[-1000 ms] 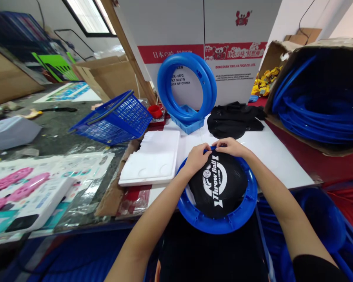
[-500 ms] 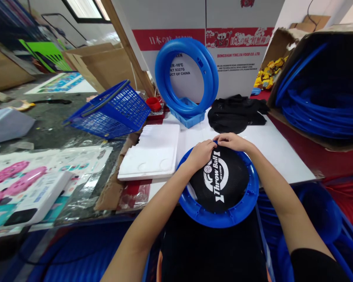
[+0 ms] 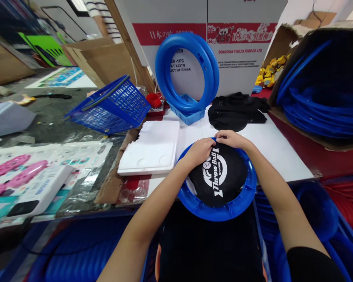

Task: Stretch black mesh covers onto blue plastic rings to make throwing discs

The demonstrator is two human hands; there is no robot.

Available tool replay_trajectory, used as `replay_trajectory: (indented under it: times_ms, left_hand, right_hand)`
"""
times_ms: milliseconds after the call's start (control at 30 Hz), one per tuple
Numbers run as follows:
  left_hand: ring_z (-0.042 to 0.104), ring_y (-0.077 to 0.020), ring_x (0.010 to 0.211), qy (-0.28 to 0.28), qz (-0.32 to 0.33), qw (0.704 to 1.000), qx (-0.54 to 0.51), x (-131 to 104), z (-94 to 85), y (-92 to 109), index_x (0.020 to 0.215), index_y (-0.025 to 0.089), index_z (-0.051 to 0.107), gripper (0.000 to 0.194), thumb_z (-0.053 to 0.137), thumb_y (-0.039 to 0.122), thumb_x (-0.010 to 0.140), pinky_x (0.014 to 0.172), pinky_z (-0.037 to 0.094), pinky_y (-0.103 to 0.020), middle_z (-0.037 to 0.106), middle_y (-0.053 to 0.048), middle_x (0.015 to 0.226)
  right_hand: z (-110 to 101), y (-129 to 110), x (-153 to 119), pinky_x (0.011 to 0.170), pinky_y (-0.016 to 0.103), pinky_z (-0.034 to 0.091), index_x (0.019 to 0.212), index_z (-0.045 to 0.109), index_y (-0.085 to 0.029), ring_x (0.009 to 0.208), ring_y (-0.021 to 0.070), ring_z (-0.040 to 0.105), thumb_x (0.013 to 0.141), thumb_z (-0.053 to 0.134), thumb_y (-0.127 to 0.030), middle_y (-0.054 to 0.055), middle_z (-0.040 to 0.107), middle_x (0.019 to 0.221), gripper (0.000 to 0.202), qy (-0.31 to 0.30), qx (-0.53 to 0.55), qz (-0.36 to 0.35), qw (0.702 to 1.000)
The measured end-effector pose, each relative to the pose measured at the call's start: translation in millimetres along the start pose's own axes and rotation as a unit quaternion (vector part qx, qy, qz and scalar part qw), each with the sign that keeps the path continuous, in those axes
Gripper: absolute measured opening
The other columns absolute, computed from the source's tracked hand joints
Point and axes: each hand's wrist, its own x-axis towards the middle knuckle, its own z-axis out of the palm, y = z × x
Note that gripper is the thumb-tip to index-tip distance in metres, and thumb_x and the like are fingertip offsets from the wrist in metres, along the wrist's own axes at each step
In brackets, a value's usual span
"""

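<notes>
A blue plastic ring (image 3: 217, 214) lies tilted at the table's near edge, close to my body. Inside it sits a round black mesh cloth (image 3: 235, 176) with white "Throw Ball" print, and a gap shows between cloth and ring at the lower left. My left hand (image 3: 203, 150) pinches the cloth's edge at the ring's far side. Right beside it, my right hand (image 3: 230, 139) has its fingers bent over the same spot, also gripping the cloth's edge. The fingertips partly hide where cloth meets ring.
Blue rings (image 3: 164, 70) stand in a small light-blue basket (image 3: 191, 117). More black cloths (image 3: 238, 111) lie behind my hands. White foam (image 3: 153, 149) and a blue shopping basket (image 3: 114, 109) are left. A carton of blue tubing (image 3: 326, 113) stands right. A person in a striped shirt (image 3: 106, 17) is behind.
Both hands stay at the ring's far side, with only slight finger shifts. A person in a striped shirt has come into view at the back left.
</notes>
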Motion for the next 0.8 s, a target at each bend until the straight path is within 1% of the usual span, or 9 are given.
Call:
replay_trajectory:
  times_ms: [233,367,433,467,533,633,700,767,800]
  left_hand:
    - [0.066,-0.0279,0.115,0.004,0.004,0.999,0.033,-2.0,-3.4,-0.3,0.11,0.019,0.073,0.028,0.048,0.01,0.101,0.107,0.053,-0.042,0.07,-0.012,0.119]
    - [0.063,-0.0326,0.121,0.033,0.001,0.998,0.059,-11.9,-19.9,-3.5,0.104,0.017,0.076,0.014,0.065,0.027,0.101,0.111,0.052,-0.047,0.065,-0.016,0.128]
    - [0.058,-0.0367,0.133,0.025,-0.011,0.998,0.062,-17.3,-27.0,-6.1,0.101,0.018,0.078,0.022,0.074,0.039,0.098,0.117,0.048,-0.052,0.061,-0.018,0.141]
    - [0.054,-0.0386,0.139,0.011,-0.018,0.998,0.058,-19.3,-29.0,-7.3,0.101,0.019,0.079,0.026,0.077,0.044,0.096,0.12,0.046,-0.054,0.058,-0.018,0.148]
    - [0.048,-0.042,0.148,-0.03,-0.029,0.998,0.039,-21.3,-29.7,-9.4,0.107,0.021,0.08,0.034,0.082,0.051,0.091,0.124,0.042,-0.057,0.053,-0.018,0.157]
    - [0.05,-0.0417,0.148,-0.075,-0.049,0.996,-0.019,-20.3,-27.5,-12.0,0.11,0.021,0.081,0.036,0.085,0.049,0.087,0.125,0.042,-0.056,0.053,-0.017,0.159]
    - [0.057,-0.0377,0.142,-0.083,-0.061,0.992,-0.066,-19.1,-28.7,-14.6,0.104,0.021,0.08,0.029,0.084,0.044,0.087,0.122,0.047,-0.05,0.054,-0.015,0.157]
    - [0.063,-0.0335,0.134,-0.076,-0.072,0.99,-0.096,-19.0,-33.5,-18.4,0.096,0.021,0.08,0.019,0.081,0.038,0.087,0.119,0.049,-0.046,0.058,-0.013,0.152]
    - [0.065,-0.0318,0.129,-0.066,-0.078,0.99,-0.102,-19.4,-37.0,-20.4,0.093,0.021,0.079,0.015,0.08,0.035,0.086,0.118,0.05,-0.044,0.062,-0.012,0.146]
  right_hand:
    - [5.5,-4.1,1.8,0.093,0.035,0.049,0.088,0.077,-0.019,0.093,0.0225,0.067,0.089,0.063,-0.03,0.006,0.077,0.097,0.018,0.012,-0.041,0.02,0.999]
    - [-10.2,-0.3,-10.1,0.09,0.034,0.051,0.086,0.079,-0.02,0.089,0.0229,0.068,0.086,0.068,-0.03,0.005,0.077,0.091,0.015,-0.005,-0.046,0.039,0.998]
    - [-23.6,0.7,-19.2,0.09,0.035,0.053,0.087,0.08,-0.021,0.087,0.0234,0.068,0.085,0.072,-0.032,0.004,0.078,0.089,0.014,-0.025,-0.042,0.053,0.997]
    - [-29.4,-0.1,-23.4,0.091,0.036,0.054,0.088,0.081,-0.021,0.089,0.0242,0.069,0.084,0.074,-0.033,0.005,0.078,0.092,0.014,-0.031,-0.033,0.053,0.998]
    - [-35.5,-4.6,-29.4,0.102,0.04,0.055,0.094,0.082,-0.023,0.107,0.0273,0.071,0.087,0.076,-0.039,0.007,0.078,0.115,0.018,-0.036,-0.007,0.024,0.999]
    - [-25.8,-13.9,-29.3,0.125,0.05,0.041,0.11,0.084,-0.028,0.146,0.0336,0.055,0.091,0.079,-0.046,0.008,0.059,0.158,0.027,-0.06,0.014,-0.046,0.997]
    - [-11.7,-17.4,-24.8,0.132,0.055,0.032,0.122,0.083,-0.032,0.156,0.0379,0.044,0.085,0.086,-0.045,0.007,0.052,0.166,0.039,-0.092,-0.008,-0.044,0.995]
    - [-0.3,-17.5,-20.3,0.131,0.057,0.033,0.124,0.082,-0.032,0.154,0.0401,0.046,0.082,0.09,-0.042,0.008,0.055,0.163,0.045,-0.107,-0.04,-0.033,0.993]
    - [2.6,-16.7,-18.7,0.13,0.056,0.035,0.12,0.083,-0.031,0.151,0.0394,0.05,0.083,0.087,-0.043,0.008,0.058,0.16,0.039,-0.106,-0.049,-0.036,0.993]
